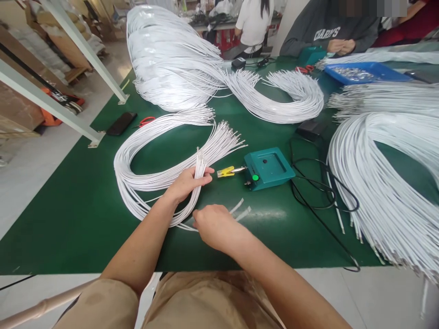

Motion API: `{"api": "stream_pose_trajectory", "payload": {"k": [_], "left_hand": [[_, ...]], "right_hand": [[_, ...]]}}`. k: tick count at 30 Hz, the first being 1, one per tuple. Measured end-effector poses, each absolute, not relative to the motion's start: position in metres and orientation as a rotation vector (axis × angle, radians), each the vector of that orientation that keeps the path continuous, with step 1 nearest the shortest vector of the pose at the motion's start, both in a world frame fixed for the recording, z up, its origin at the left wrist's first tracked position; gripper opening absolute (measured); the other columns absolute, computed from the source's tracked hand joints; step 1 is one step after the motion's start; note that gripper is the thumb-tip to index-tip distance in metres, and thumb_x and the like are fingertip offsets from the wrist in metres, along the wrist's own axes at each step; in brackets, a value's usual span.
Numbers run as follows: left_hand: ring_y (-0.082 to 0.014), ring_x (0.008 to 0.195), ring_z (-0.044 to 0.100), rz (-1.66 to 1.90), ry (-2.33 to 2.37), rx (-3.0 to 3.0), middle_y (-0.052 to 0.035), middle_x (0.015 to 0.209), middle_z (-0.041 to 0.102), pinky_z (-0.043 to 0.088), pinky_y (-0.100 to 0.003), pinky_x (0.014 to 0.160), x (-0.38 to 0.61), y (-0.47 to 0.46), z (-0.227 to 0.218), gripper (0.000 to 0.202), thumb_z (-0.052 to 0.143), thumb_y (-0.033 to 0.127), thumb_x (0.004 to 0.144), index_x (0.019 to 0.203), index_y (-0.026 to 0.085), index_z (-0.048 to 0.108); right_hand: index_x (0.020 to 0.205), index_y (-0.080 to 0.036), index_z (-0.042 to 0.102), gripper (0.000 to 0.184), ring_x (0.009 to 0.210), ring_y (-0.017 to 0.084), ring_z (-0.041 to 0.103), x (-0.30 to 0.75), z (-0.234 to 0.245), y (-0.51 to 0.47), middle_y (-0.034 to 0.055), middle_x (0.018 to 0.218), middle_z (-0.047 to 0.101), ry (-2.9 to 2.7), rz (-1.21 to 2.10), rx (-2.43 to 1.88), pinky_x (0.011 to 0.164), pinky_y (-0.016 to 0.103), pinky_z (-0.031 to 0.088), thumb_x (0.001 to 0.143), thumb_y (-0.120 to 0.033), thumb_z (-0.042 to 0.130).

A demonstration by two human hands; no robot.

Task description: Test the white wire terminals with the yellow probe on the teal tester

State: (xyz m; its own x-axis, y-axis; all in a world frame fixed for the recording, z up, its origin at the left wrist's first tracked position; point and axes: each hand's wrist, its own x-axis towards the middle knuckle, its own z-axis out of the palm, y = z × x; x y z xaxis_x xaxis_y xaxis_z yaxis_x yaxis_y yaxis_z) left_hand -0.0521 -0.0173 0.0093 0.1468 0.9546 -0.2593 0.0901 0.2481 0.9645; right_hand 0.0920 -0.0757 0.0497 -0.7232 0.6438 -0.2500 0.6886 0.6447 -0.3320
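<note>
My left hand is closed round the end of a small bunch of white cables, whose tips stick up above the thumb. These cables curve down and left into a larger looped bundle lying on the table. Closer to me, my right hand is closed, its fingertips at a few loose cables; its fingers are partly hidden. Strips of clear tape lie just beyond its knuckles. Right of my left hand, a teal device with a green button has a yellow clip on its side.
More white cable bundles lie at the back and right of the green table. A black phone, red scissors, a black cord and a blue tray are around. A co-worker's hands are across the table.
</note>
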Motion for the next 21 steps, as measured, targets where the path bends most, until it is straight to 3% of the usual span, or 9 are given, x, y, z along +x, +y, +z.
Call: {"api": "stream_pose_trajectory", "payload": {"k": [2, 5, 8, 13, 17, 21], "left_hand": [[-0.0119, 0.073, 0.056, 0.846, 1.218, 1.125, -0.0022, 0.084, 0.065, 0.044, -0.026, 0.073, -0.052, -0.018, 0.011, 0.044, 0.079, 0.036, 0.064, 0.103, 0.017, 0.070], [-0.0141, 0.077, 0.059, 0.840, 1.176, 1.148, -0.0029, 0.086, 0.067, 0.045, -0.028, 0.077, -0.052, -0.018, 0.013, 0.042, 0.079, 0.034, 0.065, 0.102, 0.016, 0.070], [-0.0134, 0.073, 0.058, 0.817, 1.173, 1.240, -0.0010, 0.080, 0.065, 0.044, -0.027, 0.073, -0.052, -0.019, 0.014, 0.037, 0.078, 0.033, 0.066, 0.098, 0.016, 0.071], [-0.0131, 0.065, 0.057, 0.762, 1.183, 1.292, -0.0007, 0.068, 0.064, 0.043, -0.026, 0.066, -0.053, -0.021, 0.015, 0.024, 0.074, 0.034, 0.070, 0.080, 0.013, 0.068], [-0.0138, 0.066, 0.059, 0.786, 1.171, 1.254, -0.0023, 0.068, 0.065, 0.046, -0.027, 0.067, -0.051, -0.021, 0.016, 0.026, 0.071, 0.038, 0.073, 0.079, 0.013, 0.068], [-0.0145, 0.070, 0.061, 0.890, 1.228, 1.190, -0.0026, 0.073, 0.068, 0.046, -0.027, 0.070, -0.047, -0.021, 0.014, 0.032, 0.076, 0.038, 0.068, 0.089, 0.014, 0.069]], "right_hand": [[0.071, -0.018, 0.067, 0.023, 0.065, 0.020, 0.062, 0.102, 0.058, -0.061, 0.0075, 0.068, 0.068, 2.685, -0.922, 1.260, 0.056, 0.029, 0.038, 0.084, -0.032, 0.055], [0.068, -0.019, 0.064, 0.032, 0.053, 0.014, 0.057, 0.118, 0.062, -0.033, 0.0018, 0.060, 0.063, 2.593, -1.345, 1.806, 0.054, 0.026, 0.039, 0.088, -0.036, 0.046], [0.072, -0.019, 0.062, 0.024, 0.044, 0.010, 0.050, 0.125, 0.052, -0.011, -0.0020, 0.057, 0.059, 2.396, -1.756, 2.185, 0.047, 0.024, 0.038, 0.084, -0.037, 0.051], [0.076, -0.017, 0.065, 0.025, 0.037, 0.006, 0.039, 0.118, 0.028, -0.004, -0.0055, 0.052, 0.053, 2.222, -2.375, 2.117, 0.035, 0.021, 0.029, 0.067, -0.040, 0.070], [0.070, -0.015, 0.066, 0.026, 0.040, 0.004, 0.037, 0.113, 0.023, -0.007, -0.0034, 0.057, 0.058, 2.040, -2.774, 2.089, 0.036, 0.020, 0.026, 0.062, -0.038, 0.075], [0.071, -0.017, 0.064, 0.030, 0.043, 0.005, 0.040, 0.113, 0.018, -0.011, -0.0048, 0.058, 0.058, 1.809, -3.080, 2.026, 0.039, 0.020, 0.028, 0.056, -0.035, 0.081]]}}
